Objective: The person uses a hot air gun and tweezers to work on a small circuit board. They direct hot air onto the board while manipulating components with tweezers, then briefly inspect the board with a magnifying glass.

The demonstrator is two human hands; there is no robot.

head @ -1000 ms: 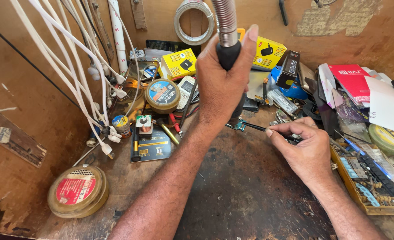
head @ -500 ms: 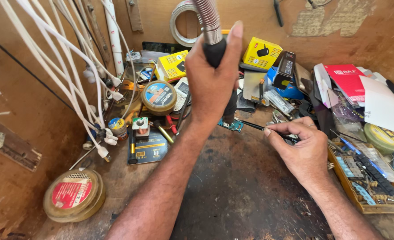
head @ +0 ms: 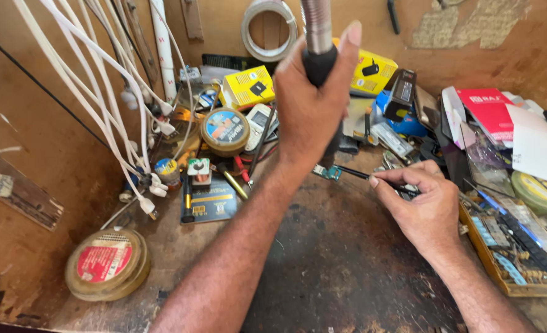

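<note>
The small green circuit board lay on the dark worn bench, just below my left hand and off the fingertips of my right hand. I judged I was mid-way through working on that board: the thin dark tool pinched in my right fingers had its tip on it, and the next move called for a steady point. My left hand was raised, fist wrapped tight around the black handle under a ribbed metal hose, thumb up. Left of it sat a round tin; beyond my right, a parts tray.
</note>
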